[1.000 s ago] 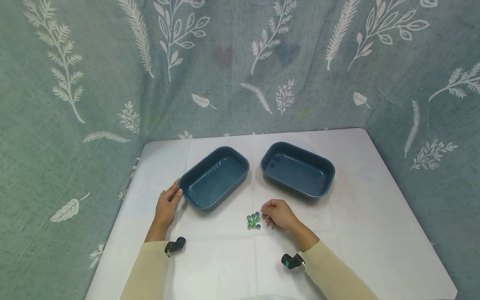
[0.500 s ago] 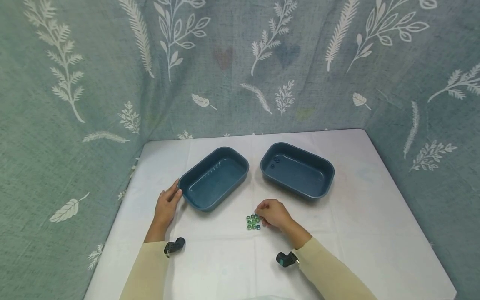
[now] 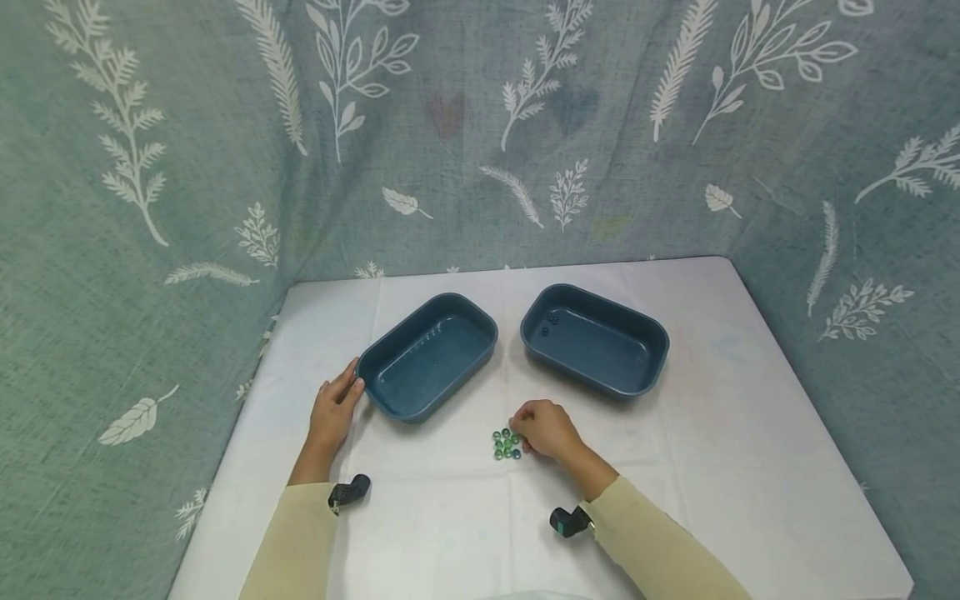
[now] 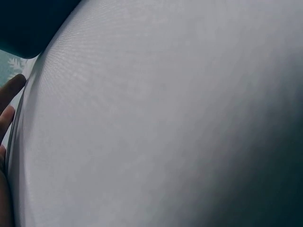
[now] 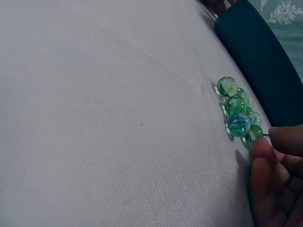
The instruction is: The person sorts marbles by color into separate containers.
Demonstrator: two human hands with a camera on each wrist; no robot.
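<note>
My right hand [image 3: 551,429] is at the right edge of a small cluster of glass marbles [image 3: 500,444] on the white cloth. In the right wrist view, the thumb and a fingertip [image 5: 261,149] pinch a marble [image 5: 267,138], mostly hidden between them. Most of the marbles are green; a blue marble [image 3: 517,454] lies at the cluster's near right corner. My left hand [image 3: 333,408] rests its extended fingers against the near left corner of the left blue tray [image 3: 423,367]. Only some left fingers [image 4: 12,90] show in the left wrist view, beside that tray's dark wall.
A second blue tray [image 3: 600,350] stands at the back right, with a few small dark marbles [image 3: 550,322] in its left end. White cloth covers the table [image 3: 427,517]. Patterned green fabric [image 3: 450,225] hangs behind and along both sides.
My right hand has moved left to the cluster, and its fingertips have closed at the upper right marble, which they now cover. The left hand and both trays have stayed put.
</note>
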